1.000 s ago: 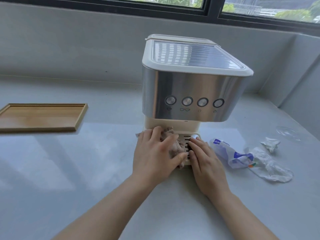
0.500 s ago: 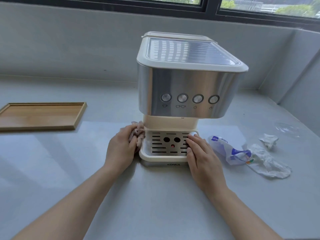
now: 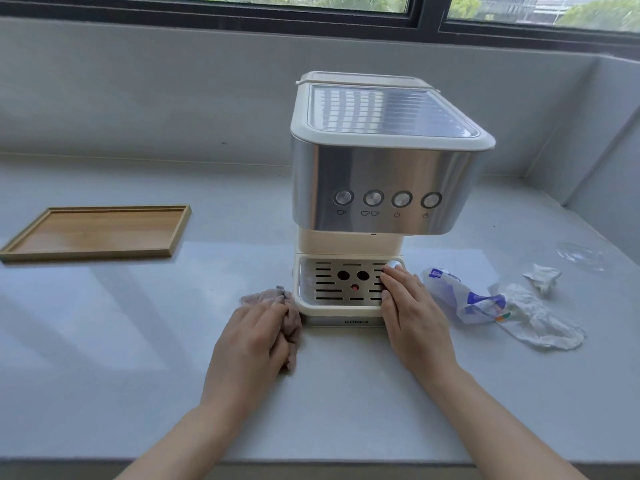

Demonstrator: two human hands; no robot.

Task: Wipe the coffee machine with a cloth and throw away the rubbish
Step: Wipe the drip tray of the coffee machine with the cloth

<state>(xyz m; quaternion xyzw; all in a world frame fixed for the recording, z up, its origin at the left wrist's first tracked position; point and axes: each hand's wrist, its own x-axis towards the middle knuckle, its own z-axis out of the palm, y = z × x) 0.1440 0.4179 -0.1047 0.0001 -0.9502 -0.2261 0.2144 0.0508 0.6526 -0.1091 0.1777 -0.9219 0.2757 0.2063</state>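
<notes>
A cream and steel coffee machine (image 3: 384, 188) stands in the middle of the pale counter. Its slotted drip tray (image 3: 341, 282) faces me. My left hand (image 3: 251, 344) presses a pinkish cloth (image 3: 292, 327) against the counter at the machine's lower left corner. My right hand (image 3: 412, 317) lies flat on the right edge of the drip tray, holding nothing. To the right lie the rubbish pieces: a crumpled plastic wrapper (image 3: 460, 296) with blue print, a white crumpled tissue (image 3: 540, 323) and a smaller paper ball (image 3: 542, 277).
A shallow wooden tray (image 3: 95, 233) sits on the counter at the left. A transparent round lid (image 3: 581, 259) lies at the far right near the wall corner. A grey wall and window run along the back. The counter's front edge is just below my forearms.
My left hand has carried the cloth off the drip tray, round its left side and down to the counter at the front left corner. The right hand has stayed on the tray's right edge.
</notes>
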